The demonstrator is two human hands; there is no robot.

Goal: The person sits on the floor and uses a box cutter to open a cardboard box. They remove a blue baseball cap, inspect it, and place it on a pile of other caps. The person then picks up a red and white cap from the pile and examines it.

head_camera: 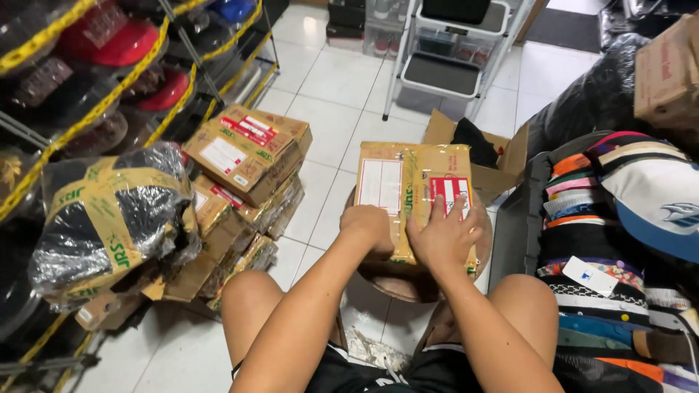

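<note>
Head view: taped parcel (408,182) lies under both hands' fingers (448,211).

The taped parcel (415,191) hides most of the round stool (408,280); the left hand's (368,227) fingers curl out of sight.

A flat yellow-brown parcel (415,191) — wrapped in shiny tape; two white labels on top; it lies flat on a round wooden stool (408,280).

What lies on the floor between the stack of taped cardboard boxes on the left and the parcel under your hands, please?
In the head view, only bare white floor tiles separate the stacked boxes from the parcel.
</note>
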